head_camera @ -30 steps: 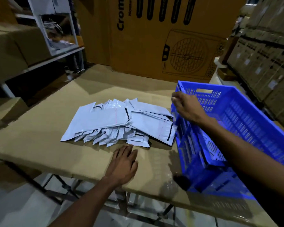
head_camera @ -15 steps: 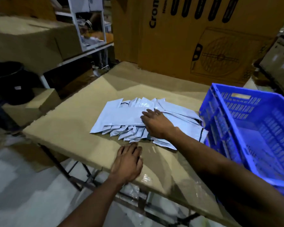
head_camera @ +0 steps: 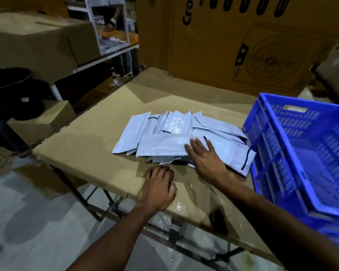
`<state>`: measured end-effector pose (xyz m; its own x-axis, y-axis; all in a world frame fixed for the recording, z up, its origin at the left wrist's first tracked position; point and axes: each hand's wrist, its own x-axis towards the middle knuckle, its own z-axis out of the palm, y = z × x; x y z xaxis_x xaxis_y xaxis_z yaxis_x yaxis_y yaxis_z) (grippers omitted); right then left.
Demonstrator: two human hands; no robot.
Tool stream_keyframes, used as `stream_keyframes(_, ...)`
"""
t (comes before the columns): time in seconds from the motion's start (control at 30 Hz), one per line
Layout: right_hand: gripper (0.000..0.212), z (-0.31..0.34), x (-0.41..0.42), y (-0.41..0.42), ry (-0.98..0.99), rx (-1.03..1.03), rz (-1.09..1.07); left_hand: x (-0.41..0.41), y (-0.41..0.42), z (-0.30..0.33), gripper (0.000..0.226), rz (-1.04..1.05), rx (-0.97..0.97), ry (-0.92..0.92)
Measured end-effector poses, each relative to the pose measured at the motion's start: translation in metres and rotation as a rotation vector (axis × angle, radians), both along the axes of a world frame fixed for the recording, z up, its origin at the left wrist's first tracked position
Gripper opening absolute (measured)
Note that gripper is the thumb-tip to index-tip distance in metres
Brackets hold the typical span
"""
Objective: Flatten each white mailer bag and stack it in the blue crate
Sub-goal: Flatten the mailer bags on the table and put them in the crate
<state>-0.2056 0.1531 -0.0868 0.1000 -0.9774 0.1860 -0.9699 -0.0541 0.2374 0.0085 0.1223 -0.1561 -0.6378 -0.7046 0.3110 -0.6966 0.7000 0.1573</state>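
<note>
Many white mailer bags (head_camera: 176,133) heaped in a loose, overlapping pile on the cardboard-covered counter (head_camera: 90,139), toward its right half and just left of the blue crate (head_camera: 301,153). Topmost bag (head_camera: 162,145) lying lengthwise across the front of the pile, another with a dark strip along its flap sticking out at the right, close to the crate wall. Right hand (head_camera: 205,161) laid palm-down on the right end of the topmost bag, fingers straight and slightly spread, pressing flat, pinching nothing. Left hand (head_camera: 159,188) resting on bare counter just in front of the pile, near the front edge, fingers lightly bent against the surface, holding nothing. Crate at the right edge of the counter, its near corner past the counter's rim, tilted in view; inside too blurred to tell contents. Behind the counter, a large printed cardboard box (head_camera: 243,45); at left, more brown cartons (head_camera: 33,42), a white metal shelf frame (head_camera: 110,28), a black bin (head_camera: 12,90).
</note>
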Motion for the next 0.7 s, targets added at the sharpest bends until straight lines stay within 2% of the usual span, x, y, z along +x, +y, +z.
stream_keyframes(0.07, 0.059, -0.017, 0.004, 0.031, -0.014, -0.036, 0.013, 0.001, 0.005, 0.0, 0.034, 0.039, -0.067, 0.038)
stream_keyframes(0.13, 0.067, -0.032, 0.01, 0.058, -0.035, -0.063, -0.002, 0.0, 0.011, -0.001, 0.032, 0.065, -0.214, 0.073)
stream_keyframes(0.23, 0.071, -0.056, 0.014, 0.087, -0.065, -0.006, -0.067, -0.003, 0.017, -0.003, 0.022, -0.118, -0.493, 0.157)
stream_keyframes(0.33, 0.064, -0.062, 0.014, 0.105, -0.133, 0.055, -0.113, -0.004, 0.019, -0.002, 0.028, -0.251, -0.637, 0.103)
stream_keyframes(0.43, 0.063, -0.062, 0.015, 0.116, -0.129, 0.055, -0.128, -0.007, 0.02, -0.002, 0.031, -0.23, -0.66, 0.073)
stream_keyframes(0.53, 0.061, -0.06, 0.01, 0.128, -0.126, 0.073, -0.122, -0.01, 0.019, -0.001, 0.036, -0.236, -0.617, -0.031)
stream_keyframes(0.63, 0.06, -0.06, 0.004, 0.142, -0.116, 0.111, -0.117, -0.006, 0.018, 0.004, 0.032, -0.262, -0.529, -0.188)
stream_keyframes(0.7, 0.058, -0.06, 0.002, 0.149, -0.129, 0.133, -0.111, -0.002, 0.024, 0.009, 0.044, -0.295, -0.436, -0.238)
